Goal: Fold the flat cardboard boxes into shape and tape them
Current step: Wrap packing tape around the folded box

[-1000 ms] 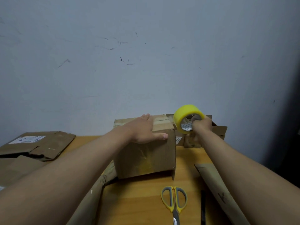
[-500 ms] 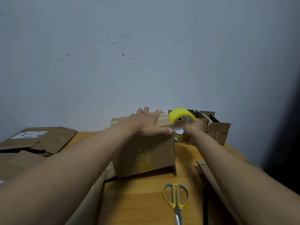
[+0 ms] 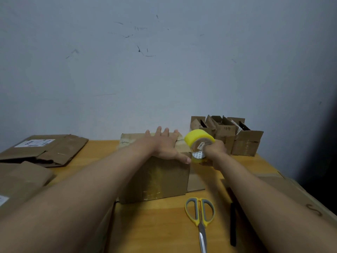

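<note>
A folded brown cardboard box (image 3: 156, 179) stands in the middle of the wooden table (image 3: 155, 225), with yellowish tape on its front face. My left hand (image 3: 164, 145) lies flat on the box's top, fingers straight, thumb at the right front corner. My right hand (image 3: 214, 152) grips a yellow tape roll (image 3: 197, 141) just right of that corner, with the roll tilted and close to the box's right side.
Yellow and grey scissors (image 3: 200, 216) lie in front of the box, with a black pen (image 3: 232, 223) to their right. Small open boxes (image 3: 237, 137) stand at the back right. Flat cardboard (image 3: 45, 150) lies at the left, and another sheet (image 3: 291, 194) at the right edge.
My right hand has carried the tape roll down and toward me along the box's right side. My left hand slid further back over the top. The view has tilted downward.
</note>
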